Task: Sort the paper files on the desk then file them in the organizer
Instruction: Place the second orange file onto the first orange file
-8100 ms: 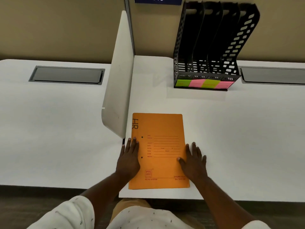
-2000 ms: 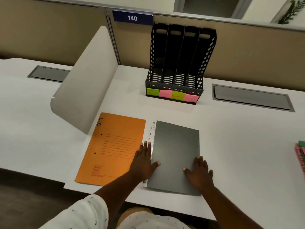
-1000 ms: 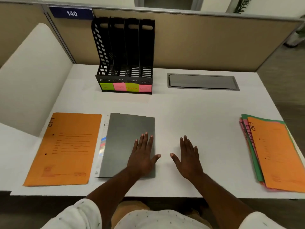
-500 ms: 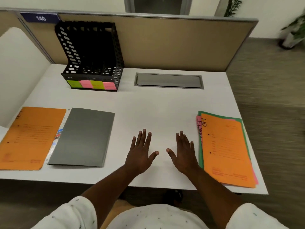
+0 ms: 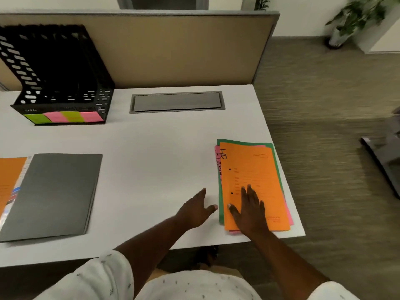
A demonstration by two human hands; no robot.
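Landmark: black perforated four-slot organizer (image 5: 58, 83), back left of the white desk (image 5: 151, 152); four sticky labels on its base, two green, two pink.

Right of it, near the desk edge: stack of three folders (image 5: 251, 169), orange marked "HR" over pink over green.

Right hand (image 5: 249, 210) flat, fingers spread, pressing the stack. Left hand (image 5: 195, 210) open on the desk, just left of it.

In front of the organizer: one grey folder (image 5: 54, 193), one orange folder (image 5: 8, 178) beside it.
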